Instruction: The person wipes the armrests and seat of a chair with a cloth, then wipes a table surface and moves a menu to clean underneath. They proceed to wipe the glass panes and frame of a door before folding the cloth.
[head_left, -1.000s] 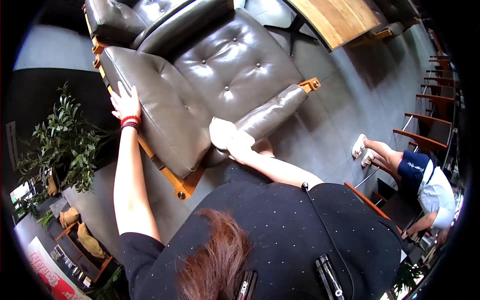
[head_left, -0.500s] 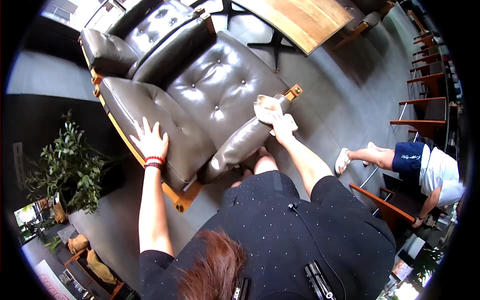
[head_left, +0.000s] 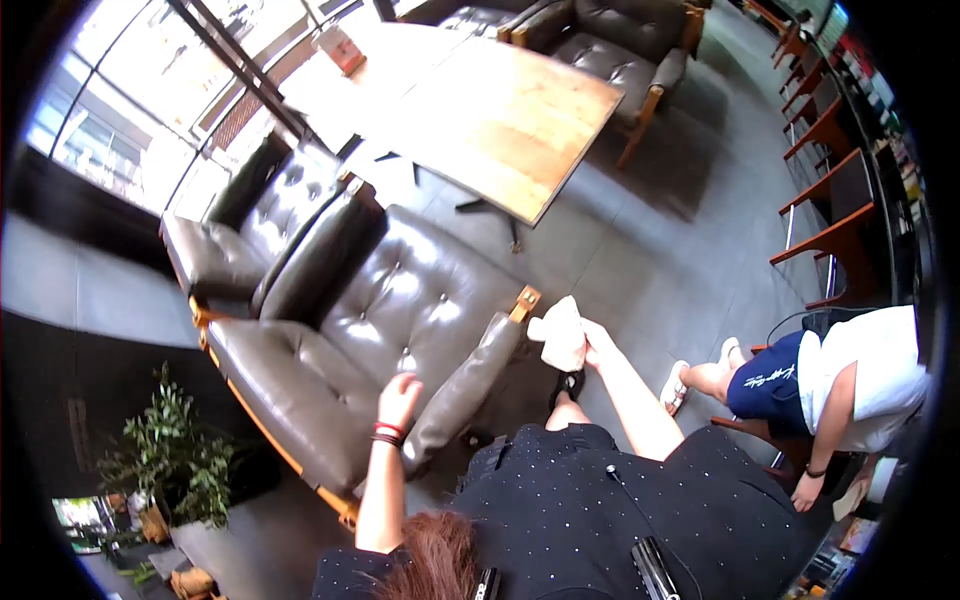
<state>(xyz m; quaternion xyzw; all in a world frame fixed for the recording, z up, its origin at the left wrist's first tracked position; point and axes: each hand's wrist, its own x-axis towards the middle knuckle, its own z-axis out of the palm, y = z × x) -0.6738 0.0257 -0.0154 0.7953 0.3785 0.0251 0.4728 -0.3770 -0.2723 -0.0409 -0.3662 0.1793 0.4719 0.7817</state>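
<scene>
**Cloth in the right hand, out beside the armchair!**

At the far left, a leafy plant stands near the dark wall, and here's the grey leather armchair, its buttoned seat facing up. A second armchair sits beyond it. Over the near part of the leather comes the left hand, holding nothing, fingers together and slightly bent; whether it touches the chair, I cannot tell. Farther off, the wooden table reaches rightward. And there's the white cloth, just right of the armrest's wooden end, above the floor! The right hand grips its right side, fingertips partly hidden. Far right, a co-worker in a white top leans by the wooden chairs.
</scene>
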